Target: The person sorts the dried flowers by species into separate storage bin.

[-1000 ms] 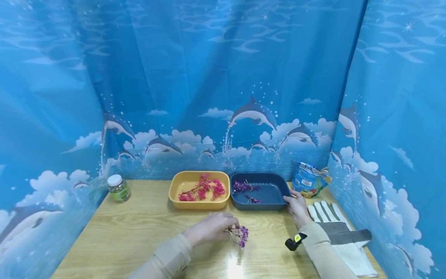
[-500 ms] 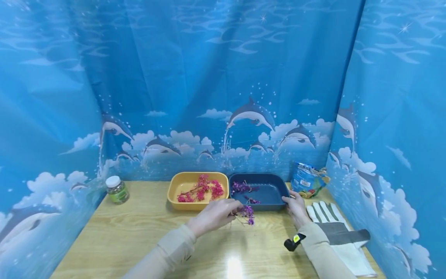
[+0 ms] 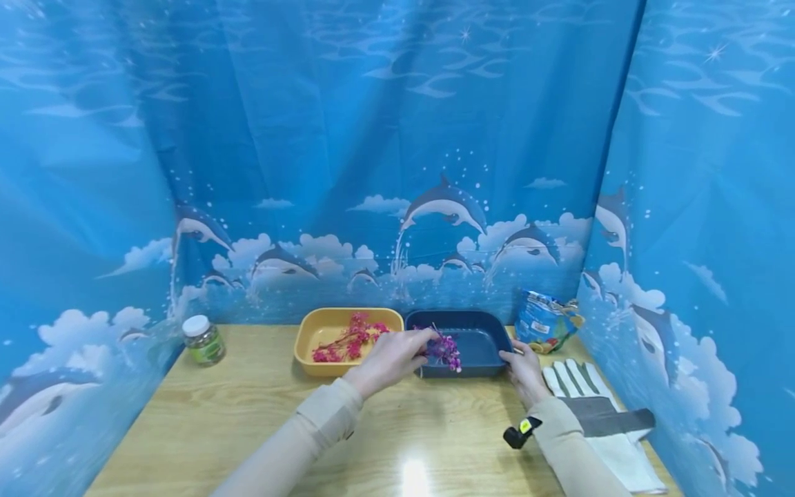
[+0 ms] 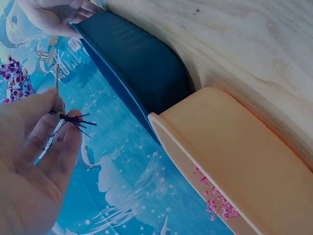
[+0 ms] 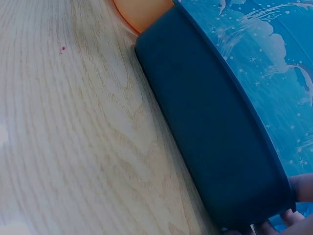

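My left hand (image 3: 393, 360) pinches a sprig of purple dried flowers (image 3: 446, 352) by its thin stems, over the left front part of the navy tub (image 3: 475, 371). Its cut stem ends stick out past the fingertips in the left wrist view, with the purple blossoms (image 4: 17, 81) on the other side. The purple sprigs lying inside the tub are mostly hidden behind the hand. At the tub's right front corner my right hand (image 3: 526, 373) grips the rim, thumb on top and fingers below. A yellow tub (image 3: 310, 366) with pink dried flowers (image 3: 348, 344) stands against the navy one.
A white-capped jar (image 3: 203, 342) stands at the back left of the wooden table (image 3: 236, 414). Behind the right hand is a blue snack bag (image 3: 543, 321), and white-and-grey work gloves (image 3: 599, 417) lie by the right edge. A dolphin-print curtain (image 3: 298, 138) encloses the table.
My left hand has carried the purple sprig from above the front of the table forward and up to over the navy tub. The right hand has kept its grip on the tub's corner.
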`<move>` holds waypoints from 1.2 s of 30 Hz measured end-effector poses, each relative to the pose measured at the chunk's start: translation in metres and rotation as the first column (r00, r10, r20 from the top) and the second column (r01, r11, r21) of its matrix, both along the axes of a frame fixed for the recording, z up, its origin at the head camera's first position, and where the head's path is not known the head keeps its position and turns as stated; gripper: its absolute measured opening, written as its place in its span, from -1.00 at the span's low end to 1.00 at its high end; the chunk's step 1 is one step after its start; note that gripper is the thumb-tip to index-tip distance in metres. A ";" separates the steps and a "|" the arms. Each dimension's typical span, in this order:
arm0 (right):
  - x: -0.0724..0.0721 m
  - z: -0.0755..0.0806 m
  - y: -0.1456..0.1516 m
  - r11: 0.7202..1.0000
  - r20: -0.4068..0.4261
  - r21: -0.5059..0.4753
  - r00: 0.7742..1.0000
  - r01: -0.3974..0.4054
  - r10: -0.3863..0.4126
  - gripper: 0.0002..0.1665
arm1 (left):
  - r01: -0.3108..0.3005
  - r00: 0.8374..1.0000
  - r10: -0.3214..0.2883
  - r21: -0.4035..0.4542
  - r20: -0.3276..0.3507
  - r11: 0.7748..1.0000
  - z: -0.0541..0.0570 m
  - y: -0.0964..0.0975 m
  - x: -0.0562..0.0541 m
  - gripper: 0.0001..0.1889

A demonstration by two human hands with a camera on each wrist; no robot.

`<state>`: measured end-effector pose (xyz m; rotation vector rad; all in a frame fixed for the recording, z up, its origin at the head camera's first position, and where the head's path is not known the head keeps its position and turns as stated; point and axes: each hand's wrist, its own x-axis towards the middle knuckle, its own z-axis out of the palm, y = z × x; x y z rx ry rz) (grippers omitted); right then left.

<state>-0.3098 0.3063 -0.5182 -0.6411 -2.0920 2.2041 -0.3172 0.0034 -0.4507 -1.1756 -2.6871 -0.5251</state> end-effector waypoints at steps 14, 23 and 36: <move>0.003 0.000 0.005 1.000 0.002 0.004 1.000 -0.006 0.006 -0.19 | -0.077 0.997 0.076 0.007 0.031 0.997 -0.008 0.034 -0.032 -0.61; 0.004 0.000 0.004 1.000 -0.009 0.010 1.000 0.001 -0.001 -0.19 | -0.107 0.994 0.107 -0.031 -0.003 0.994 -0.013 0.061 -0.046 -0.62; 0.002 -0.002 0.001 1.000 -0.022 -0.010 1.000 0.014 -0.014 -0.25 | -0.164 0.986 0.166 -0.080 0.026 0.983 -0.031 0.083 -0.059 -0.64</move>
